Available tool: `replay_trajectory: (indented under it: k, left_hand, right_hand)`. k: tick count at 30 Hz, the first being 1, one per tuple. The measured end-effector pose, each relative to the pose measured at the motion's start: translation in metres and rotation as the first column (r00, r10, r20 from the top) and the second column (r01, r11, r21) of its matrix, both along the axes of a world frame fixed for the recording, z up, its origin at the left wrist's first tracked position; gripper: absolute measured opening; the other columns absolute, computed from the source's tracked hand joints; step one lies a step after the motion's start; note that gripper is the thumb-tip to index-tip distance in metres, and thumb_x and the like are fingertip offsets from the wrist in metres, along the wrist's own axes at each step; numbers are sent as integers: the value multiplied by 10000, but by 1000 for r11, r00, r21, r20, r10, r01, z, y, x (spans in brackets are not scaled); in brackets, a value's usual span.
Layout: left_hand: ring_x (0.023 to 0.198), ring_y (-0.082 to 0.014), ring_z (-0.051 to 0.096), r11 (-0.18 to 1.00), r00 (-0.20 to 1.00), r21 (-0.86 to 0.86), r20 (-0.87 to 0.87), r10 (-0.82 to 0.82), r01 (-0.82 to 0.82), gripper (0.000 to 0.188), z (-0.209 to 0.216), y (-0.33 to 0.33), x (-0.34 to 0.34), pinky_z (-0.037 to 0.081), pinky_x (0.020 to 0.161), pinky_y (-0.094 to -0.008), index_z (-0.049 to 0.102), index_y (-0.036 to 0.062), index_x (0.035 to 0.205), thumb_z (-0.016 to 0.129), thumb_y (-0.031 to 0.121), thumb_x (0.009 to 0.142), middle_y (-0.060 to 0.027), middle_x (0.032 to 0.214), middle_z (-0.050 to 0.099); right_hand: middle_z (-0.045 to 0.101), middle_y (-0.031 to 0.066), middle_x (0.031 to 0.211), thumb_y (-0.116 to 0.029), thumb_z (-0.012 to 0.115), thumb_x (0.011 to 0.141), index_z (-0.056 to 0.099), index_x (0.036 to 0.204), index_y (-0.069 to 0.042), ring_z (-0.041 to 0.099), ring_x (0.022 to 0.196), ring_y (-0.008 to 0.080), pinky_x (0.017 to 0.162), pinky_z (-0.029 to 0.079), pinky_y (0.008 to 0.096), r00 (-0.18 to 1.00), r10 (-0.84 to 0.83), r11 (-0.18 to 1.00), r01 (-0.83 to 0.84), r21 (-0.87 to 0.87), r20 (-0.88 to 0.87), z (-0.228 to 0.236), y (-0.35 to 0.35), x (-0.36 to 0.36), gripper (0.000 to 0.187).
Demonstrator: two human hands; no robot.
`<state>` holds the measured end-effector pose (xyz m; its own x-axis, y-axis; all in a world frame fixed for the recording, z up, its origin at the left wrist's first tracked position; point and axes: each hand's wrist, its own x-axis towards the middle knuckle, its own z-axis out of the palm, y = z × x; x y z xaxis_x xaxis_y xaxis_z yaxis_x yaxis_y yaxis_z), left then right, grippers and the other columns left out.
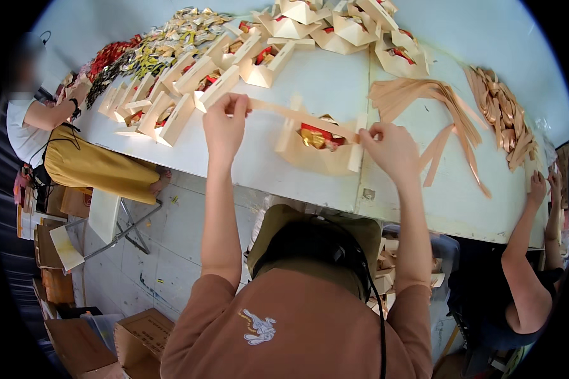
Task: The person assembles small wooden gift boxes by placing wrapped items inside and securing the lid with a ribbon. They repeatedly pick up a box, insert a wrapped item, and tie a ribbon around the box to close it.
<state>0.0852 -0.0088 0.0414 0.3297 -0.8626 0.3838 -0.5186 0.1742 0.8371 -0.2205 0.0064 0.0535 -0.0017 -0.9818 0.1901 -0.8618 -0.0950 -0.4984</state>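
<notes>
A tan ribbon (297, 116) is stretched between my two hands above the white table. My left hand (226, 126) pinches its left end, raised a little higher than the other. With closed fingers, my right hand (391, 150) holds the ribbon's other end, beside the right edge of a box. That cream cardboard box (287, 142) stands open on the table under the ribbon, with red and gold wrapped pieces (319, 136) inside. The ribbon passes across the front of the box's opening and is not tied.
Filled cream boxes (202, 82) stand in rows at the left and are stacked (344, 28) at the back. Loose ribbons (449, 104) lie at the right, near a pile of looped ribbons (499, 117). Wrapped sweets (152, 54) heap at the far left. Co-workers sit at both sides.
</notes>
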Motion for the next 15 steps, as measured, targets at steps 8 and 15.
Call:
replay_trajectory:
  k: [8, 15]
  left_hand:
    - [691, -99, 648, 975, 914, -45, -342, -218, 216, 189, -2, 16, -35, 502, 626, -242, 689, -16, 938, 635, 162, 970, -50, 769, 705]
    - [705, -89, 615, 986, 938, -99, -309, -156, 132, 166, 1, 36, -53, 490, 652, -237, 687, 12, 983, 641, 171, 975, -11, 799, 683]
  right_hand:
    - [648, 139, 863, -230, 620, 955, 630, 1004, 4, 599, 948, 295, 857, 450, 410, 848, 508, 775, -373, -510, 152, 29, -24, 65, 240]
    - [640, 118, 699, -244, 652, 938, 651, 915, 33, 571, 610, 222, 614, 472, 352, 761, 428, 863, -504, 29, 487, 44, -21, 94, 278]
